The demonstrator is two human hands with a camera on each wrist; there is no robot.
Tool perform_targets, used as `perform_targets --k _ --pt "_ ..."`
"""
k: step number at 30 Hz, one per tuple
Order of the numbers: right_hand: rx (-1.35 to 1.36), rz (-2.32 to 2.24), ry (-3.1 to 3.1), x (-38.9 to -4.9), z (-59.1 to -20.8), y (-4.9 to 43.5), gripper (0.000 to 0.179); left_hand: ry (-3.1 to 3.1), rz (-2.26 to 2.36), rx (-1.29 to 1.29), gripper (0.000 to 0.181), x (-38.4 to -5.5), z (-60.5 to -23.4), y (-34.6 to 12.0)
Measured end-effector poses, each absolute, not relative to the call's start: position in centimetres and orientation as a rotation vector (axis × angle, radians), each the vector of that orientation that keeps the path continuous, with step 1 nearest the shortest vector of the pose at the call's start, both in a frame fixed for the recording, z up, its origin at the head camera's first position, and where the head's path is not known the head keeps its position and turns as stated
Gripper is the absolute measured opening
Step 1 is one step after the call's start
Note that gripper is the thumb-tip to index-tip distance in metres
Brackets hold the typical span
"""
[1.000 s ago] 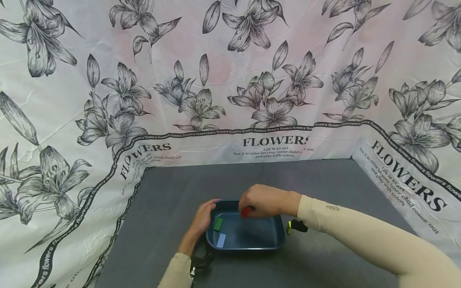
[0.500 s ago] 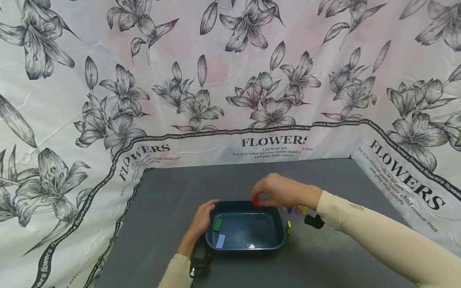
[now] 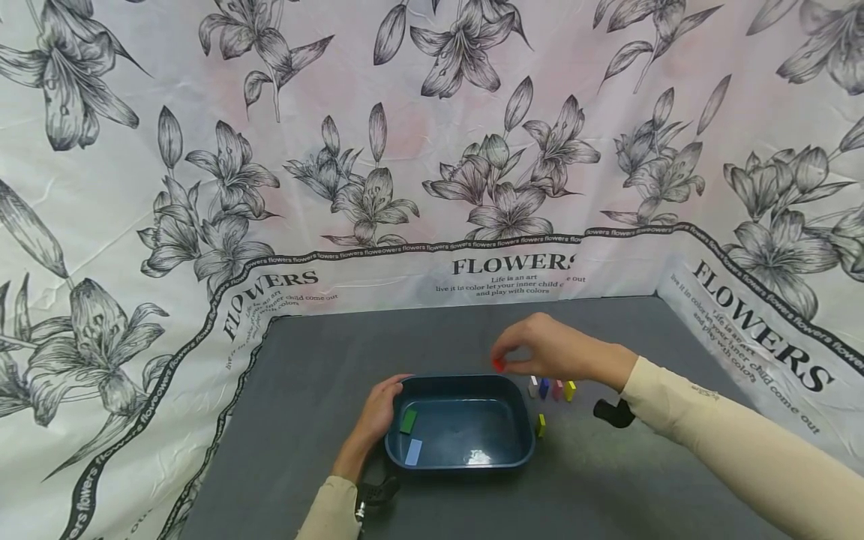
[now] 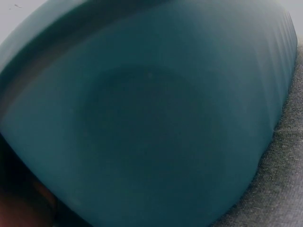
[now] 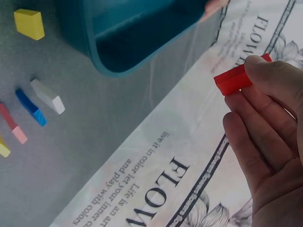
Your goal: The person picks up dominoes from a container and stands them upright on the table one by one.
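Observation:
My right hand (image 3: 543, 349) pinches a red block (image 5: 236, 78) between thumb and fingers, above the table just beyond the far right corner of a dark blue rectangular tray (image 3: 466, 466). My left hand (image 3: 376, 412) holds the tray's left side, its fingertips at the far left corner. The tray's outer wall fills most of the left wrist view, and the left thumb's grip is not clear. Inside the tray, near its left end, lie a green block (image 3: 408, 421) and a light blue block (image 3: 414, 452).
Right of the tray a yellow-green block (image 3: 541, 425) stands upright. Beyond it stand a white block (image 3: 533, 386), a blue block (image 3: 544, 388), a pink block (image 3: 557, 389) and a yellow block (image 3: 570, 390) in a row. Flower-printed cloth (image 3: 513, 277) borders the grey table (image 3: 324, 352).
My right hand has moved from over the tray to the right and away from me, carrying the red block out past the rim. The row of blocks has come into view. My left hand stays put.

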State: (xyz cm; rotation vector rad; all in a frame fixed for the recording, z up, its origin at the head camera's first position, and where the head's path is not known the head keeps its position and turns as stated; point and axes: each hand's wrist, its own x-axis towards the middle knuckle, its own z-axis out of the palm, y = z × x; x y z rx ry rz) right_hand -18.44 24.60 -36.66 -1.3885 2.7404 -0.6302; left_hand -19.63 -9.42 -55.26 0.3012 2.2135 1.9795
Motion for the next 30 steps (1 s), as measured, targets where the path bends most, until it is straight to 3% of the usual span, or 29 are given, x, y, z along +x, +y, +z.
perform_targets --k 30 --pt "-0.912 -0.903 2.988 -14.6 -38.8 32.0 0.023 2.208 1.963 0.273 0.047 -19.6 -55.0 -9.5"
